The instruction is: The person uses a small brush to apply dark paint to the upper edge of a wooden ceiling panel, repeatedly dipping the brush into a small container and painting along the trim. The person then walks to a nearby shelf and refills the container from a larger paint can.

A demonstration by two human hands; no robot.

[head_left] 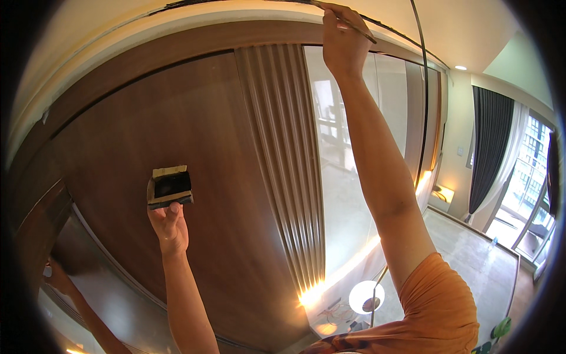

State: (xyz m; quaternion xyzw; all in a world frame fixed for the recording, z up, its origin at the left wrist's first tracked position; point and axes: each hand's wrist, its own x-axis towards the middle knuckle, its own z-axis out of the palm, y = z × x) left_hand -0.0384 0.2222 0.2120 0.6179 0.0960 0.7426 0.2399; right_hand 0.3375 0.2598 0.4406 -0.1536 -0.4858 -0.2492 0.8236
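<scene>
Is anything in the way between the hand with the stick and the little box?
Nothing visible does. The right hand is up high with the thin stick; the open box is lower, in the left hand, with open space between.

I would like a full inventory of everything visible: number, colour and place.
small open box: 1, tan with black inside, left
thin tool, perhaps a brush: 1, dark, top
strip: 1, black, along the ceiling edge
plain wall panel: 1, brown, left
ribbed panel: 1, brown, centre
glossy panels: several, pale, right of the ribbed one
ceiling light: 1, white, upper right
curtains: 2, one dark, one white, right
window or glass door: 1, bright, far right
round object: 1, bright white, lower centre
leaves: a few, green, lower right corner
sleeve: 1, orange, lower right
left hand: 1, bare, left, holding the box
right hand: 1, bare, top, holding the tool
</scene>
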